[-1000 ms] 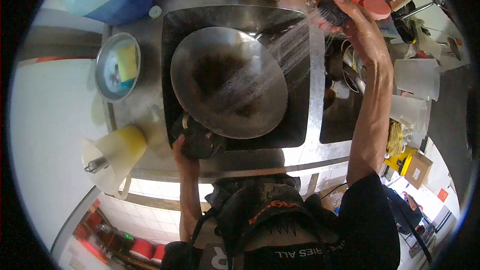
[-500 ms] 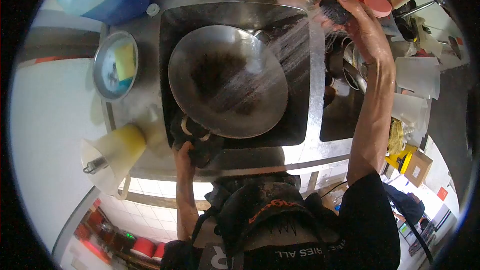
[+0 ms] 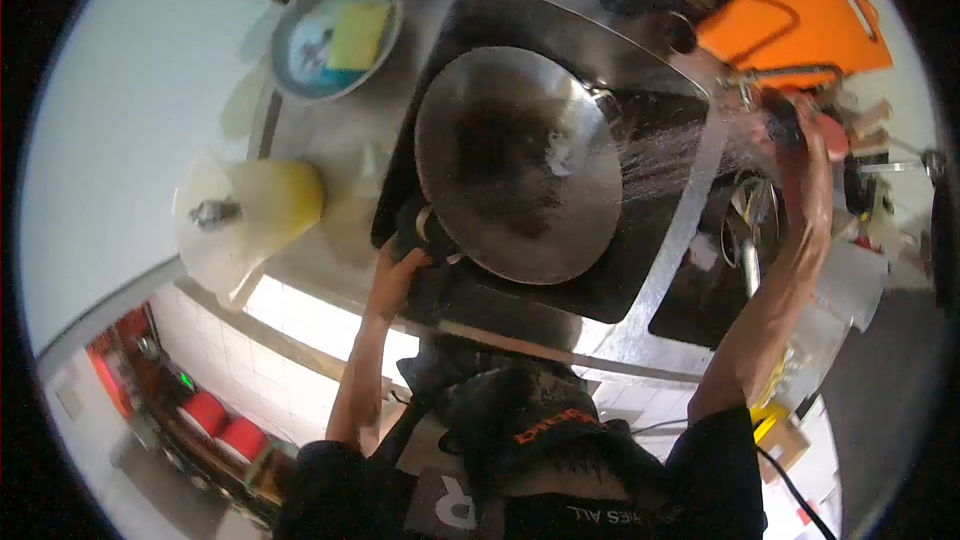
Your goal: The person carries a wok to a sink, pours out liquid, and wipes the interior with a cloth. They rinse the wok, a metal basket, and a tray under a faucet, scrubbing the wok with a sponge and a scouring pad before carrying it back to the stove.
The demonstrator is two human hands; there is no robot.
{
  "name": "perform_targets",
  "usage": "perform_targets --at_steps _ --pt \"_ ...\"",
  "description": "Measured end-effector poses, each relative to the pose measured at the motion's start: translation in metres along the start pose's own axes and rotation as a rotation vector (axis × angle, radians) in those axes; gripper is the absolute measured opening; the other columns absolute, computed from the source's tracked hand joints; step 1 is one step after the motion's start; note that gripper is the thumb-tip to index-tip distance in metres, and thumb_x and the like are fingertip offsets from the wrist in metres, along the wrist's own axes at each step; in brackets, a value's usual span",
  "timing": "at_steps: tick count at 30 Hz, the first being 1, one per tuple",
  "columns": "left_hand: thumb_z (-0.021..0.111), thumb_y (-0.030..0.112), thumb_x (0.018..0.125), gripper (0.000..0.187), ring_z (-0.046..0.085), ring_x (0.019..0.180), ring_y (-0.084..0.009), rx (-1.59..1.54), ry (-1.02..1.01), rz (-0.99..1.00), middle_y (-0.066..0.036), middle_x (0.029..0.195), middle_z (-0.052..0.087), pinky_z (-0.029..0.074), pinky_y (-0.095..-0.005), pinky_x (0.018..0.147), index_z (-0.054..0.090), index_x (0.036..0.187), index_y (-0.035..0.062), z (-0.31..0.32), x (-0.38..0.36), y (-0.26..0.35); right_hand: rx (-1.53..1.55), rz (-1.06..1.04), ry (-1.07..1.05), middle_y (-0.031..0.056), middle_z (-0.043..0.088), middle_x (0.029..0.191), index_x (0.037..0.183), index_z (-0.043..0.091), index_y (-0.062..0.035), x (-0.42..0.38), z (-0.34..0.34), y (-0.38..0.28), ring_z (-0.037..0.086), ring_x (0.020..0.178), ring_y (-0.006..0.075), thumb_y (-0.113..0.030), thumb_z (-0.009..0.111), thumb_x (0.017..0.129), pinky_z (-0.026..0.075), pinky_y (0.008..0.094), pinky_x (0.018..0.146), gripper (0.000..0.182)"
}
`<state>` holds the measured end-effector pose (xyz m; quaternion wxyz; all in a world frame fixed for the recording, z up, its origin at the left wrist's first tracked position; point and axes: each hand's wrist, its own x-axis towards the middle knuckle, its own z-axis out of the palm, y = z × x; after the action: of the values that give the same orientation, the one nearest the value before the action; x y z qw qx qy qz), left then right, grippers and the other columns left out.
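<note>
A large metal wok (image 3: pixel 520 165) lies in the dark sink basin (image 3: pixel 655 230), its inside facing up with dark stains. My left hand (image 3: pixel 398 275) is closed on a dark cloth (image 3: pixel 425 245) at the wok's near-left handle. On the right, my right hand (image 3: pixel 800 140) is wrapped round a black spray head (image 3: pixel 782 125). Water streams from it leftward toward the wok. A second handle shows at the wok's upper right rim.
To the upper left is a metal bowl (image 3: pixel 290 65) holding a yellow sponge (image 3: pixel 358 35). A plastic jug (image 3: pixel 290 195) with yellow contents stands at the left. An orange board (image 3: pixel 800 15) is at the upper right. Utensils fill a smaller basin (image 3: pixel 690 305).
The view has turned and shifted, so the sink appears tilted. Both hands keep their grips, and the spray now comes in at a flatter angle from the right.
</note>
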<state>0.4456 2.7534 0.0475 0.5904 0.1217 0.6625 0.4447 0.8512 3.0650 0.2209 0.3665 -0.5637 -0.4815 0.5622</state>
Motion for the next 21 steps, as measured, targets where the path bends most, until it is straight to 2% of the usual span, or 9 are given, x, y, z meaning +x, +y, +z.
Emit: perform_targets --at_steps 2,5,6,7,8,15,17,18,21 --pt "0.066 0.021 0.075 0.053 0.060 0.093 -0.0155 0.056 -0.084 -0.004 -0.010 0.103 0.066 0.048 -0.0291 0.084 0.056 0.122 -0.0030 -0.006 0.004 -0.009 0.029 0.005 0.039 0.0057 0.062 0.119 0.125 0.058 -0.0040 0.002 0.001 0.002 0.058 0.107 0.0160 -0.039 0.059 0.093 0.045 0.0337 0.091 0.047" --pt "0.066 0.021 0.075 0.058 0.061 0.092 -0.0173 0.081 0.039 -0.055 -0.010 0.105 0.066 0.048 -0.0290 0.084 0.054 0.127 -0.0029 -0.011 0.007 -0.028 0.026 -0.037 0.020 0.0078 0.064 0.115 0.122 0.059 -0.0007 0.004 0.001 0.000 0.059 0.104 0.0170 -0.041 0.057 0.096 0.044 0.0326 0.092 0.048" --pt "0.065 0.020 0.075 0.063 0.061 0.092 -0.0198 0.158 0.016 -0.059 -0.011 0.107 0.066 0.047 -0.0301 0.085 0.052 0.132 -0.0010 0.005 -0.013 0.017 0.030 -0.050 -0.026 0.0067 0.062 0.118 0.123 0.059 -0.0015 0.005 -0.001 0.000 0.057 0.108 0.0173 -0.039 0.057 0.095 0.043 0.0332 0.095 0.047" --pt "0.065 0.020 0.075 0.063 0.061 0.092 -0.0198 0.145 0.034 -0.059 -0.011 0.107 0.066 0.047 -0.0301 0.085 0.052 0.132 -0.0010 0.000 -0.011 0.013 0.034 -0.062 -0.065 0.0055 0.060 0.122 0.124 0.058 -0.0023 0.005 0.001 -0.002 0.056 0.112 0.0177 -0.038 0.058 0.094 0.042 0.0339 0.097 0.046" --pt "0.065 0.021 0.075 0.062 0.061 0.092 -0.0198 0.123 -0.007 -0.021 -0.011 0.107 0.066 0.047 -0.0304 0.085 0.052 0.132 -0.0003 -0.003 -0.007 0.004 0.024 -0.036 0.035 0.0057 0.060 0.122 0.125 0.058 -0.0013 0.005 0.006 -0.003 0.055 0.112 0.0180 -0.038 0.056 0.095 0.041 0.0338 0.099 0.047" --pt "0.064 0.020 0.076 0.063 0.061 0.094 -0.0174 0.148 -0.092 0.000 -0.010 0.106 0.065 0.048 -0.0306 0.087 0.049 0.134 0.0005 -0.001 -0.003 0.002 0.024 -0.032 0.078 0.0065 0.061 0.119 0.122 0.060 0.0007 0.005 0.003 -0.006 0.055 0.112 0.0178 -0.037 0.054 0.096 0.042 0.0338 0.098 0.046" --pt "0.063 0.019 0.076 0.063 0.061 0.094 -0.0177 0.157 -0.074 0.018 -0.010 0.107 0.065 0.048 -0.0311 0.088 0.048 0.135 0.0005 0.003 -0.006 0.004 -0.273 -0.134 -0.015 0.0069 0.061 0.116 0.121 0.060 0.0014 0.011 -0.010 -0.002 0.056 0.109 0.0176 -0.037 0.052 0.097 0.044 0.0330 0.095 0.046" --pt "0.062 0.017 0.077 0.063 0.061 0.094 -0.0180 0.163 -0.044 0.035 -0.010 0.109 0.065 0.048 -0.0315 0.088 0.047 0.136 0.0004 0.005 -0.008 0.006 -0.018 -0.041 0.058 0.0067 0.062 0.113 0.120 0.061 -0.0002 0.004 0.008 -0.009 0.057 0.104 0.0169 -0.037 0.050 0.098 0.045 0.0310 0.092 0.045" --pt "0.060 0.014 0.077 0.062 0.060 0.096 -0.0182 0.143 -0.075 0.091 -0.010 0.111 0.064 0.048 -0.0316 0.090 0.046 0.136 -0.0005 0.009 -0.006 0.011 -0.020 -0.029 0.101 0.0059 0.062 0.112 0.119 0.062 -0.0020 0.001 0.006 -0.011 0.058 0.101 0.0162 -0.038 0.048 0.098 0.046 0.0297 0.090 0.044"
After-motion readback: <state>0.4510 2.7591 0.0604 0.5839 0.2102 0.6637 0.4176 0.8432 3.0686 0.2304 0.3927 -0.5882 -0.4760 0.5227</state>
